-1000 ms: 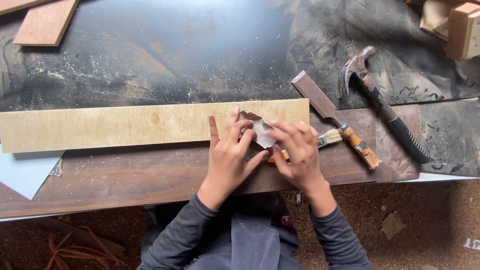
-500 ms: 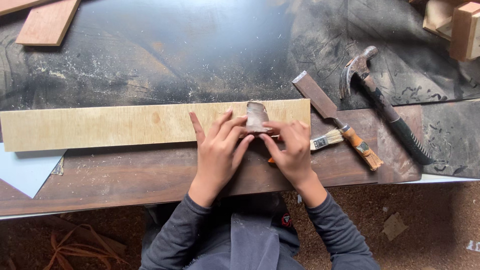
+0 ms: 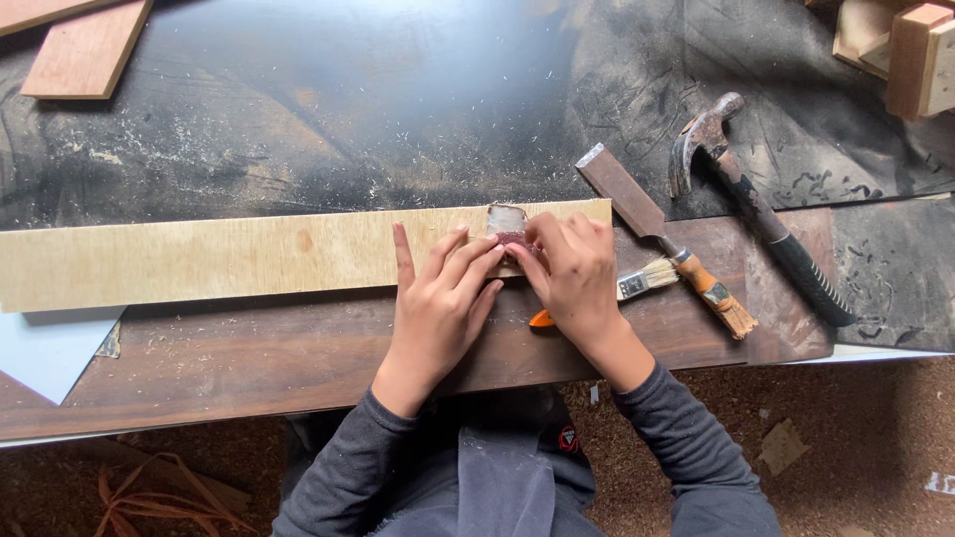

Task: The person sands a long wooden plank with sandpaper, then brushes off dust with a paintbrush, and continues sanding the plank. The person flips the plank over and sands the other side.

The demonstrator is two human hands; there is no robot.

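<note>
Both hands press a small sandpaper piece onto the plank: left hand flat, fingers spread; right hand pinching it near the plank's right end, beside the chisel.

Bench beyond plank open; chisel, hammer block right.
</note>
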